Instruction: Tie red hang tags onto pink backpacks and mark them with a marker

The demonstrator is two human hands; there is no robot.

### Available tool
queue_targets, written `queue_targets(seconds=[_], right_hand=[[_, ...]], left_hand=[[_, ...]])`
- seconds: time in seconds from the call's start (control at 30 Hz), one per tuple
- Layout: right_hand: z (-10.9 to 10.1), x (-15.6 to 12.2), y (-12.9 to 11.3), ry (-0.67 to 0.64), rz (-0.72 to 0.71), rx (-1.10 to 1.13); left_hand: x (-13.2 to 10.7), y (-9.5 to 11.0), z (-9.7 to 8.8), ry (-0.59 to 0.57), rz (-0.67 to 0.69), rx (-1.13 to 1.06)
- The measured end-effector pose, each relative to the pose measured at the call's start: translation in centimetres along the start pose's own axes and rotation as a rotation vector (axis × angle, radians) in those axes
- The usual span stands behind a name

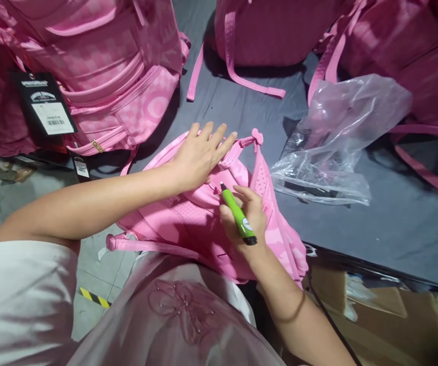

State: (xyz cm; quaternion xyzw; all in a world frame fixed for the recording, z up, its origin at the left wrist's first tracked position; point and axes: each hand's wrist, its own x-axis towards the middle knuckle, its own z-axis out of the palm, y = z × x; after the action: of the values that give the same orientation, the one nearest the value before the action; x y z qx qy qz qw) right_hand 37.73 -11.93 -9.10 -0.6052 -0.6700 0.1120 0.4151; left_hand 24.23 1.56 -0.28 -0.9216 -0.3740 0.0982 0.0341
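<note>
While my left hand (199,157) lies palm down on the pink backpack (199,218), its fingers are spread and straight, pressing on the fabric rather than closing round anything; how the thumb sits beneath I cannot fully tell. My right hand (252,216) grasps a green marker (237,211), thumb on one side and fingers on the other, the dark tip pointing up and away from me, towards my left hand. That tip is right by the pink fabric, but whether it touches I cannot tell.

The backpack lies in front of me at the near edge of the grey table (318,223), reaching over it towards my apron (188,340). One webbing strap (150,246) runs along its near side, ending in a buckle on the left, and dotted padding shows on either side of my hands.

To the right of the backpack a crumpled clear plastic bag (337,132) rests on the table. Farther off on the left stands a checkered pink backpack (120,76) with a black tag (43,104) bearing a white barcode label. Two more pink bags sit at the back, one near the middle (272,35) and one on the right (409,51). Below the table's right side is some cardboard (398,315).
</note>
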Motion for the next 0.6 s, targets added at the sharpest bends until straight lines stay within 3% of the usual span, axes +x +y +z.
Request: queue_targets(seconds=[0.07, 0.2, 0.33, 0.47, 0.6], right_hand=[[-0.8, 1.0, 0.0, -0.054, 0.043, 0.018], [-3.1, 3.6, -0.4, -0.326, -0.121, 0.145], [-4.3, 5.7, -0.7, -0.540, -0.193, 0.198], [-3.7, 6.3, -0.7, -0.547, -0.219, 0.071], [-3.2, 5.9, -0.7, -0.491, -0.160, 0.055]], left_hand=[[-0.1, -0.1, -0.2, -0.015, -0.004, 0.013], [0.1, -0.5, -0.4, -0.056, 0.021, -0.007], [0.5, -0.8, -0.3, -0.063, 0.022, -0.006], [0.5, -1.0, -0.8, -0.092, 0.023, 0.029], [0.1, -1.0, -0.8, -0.064, -0.066, -0.027]])
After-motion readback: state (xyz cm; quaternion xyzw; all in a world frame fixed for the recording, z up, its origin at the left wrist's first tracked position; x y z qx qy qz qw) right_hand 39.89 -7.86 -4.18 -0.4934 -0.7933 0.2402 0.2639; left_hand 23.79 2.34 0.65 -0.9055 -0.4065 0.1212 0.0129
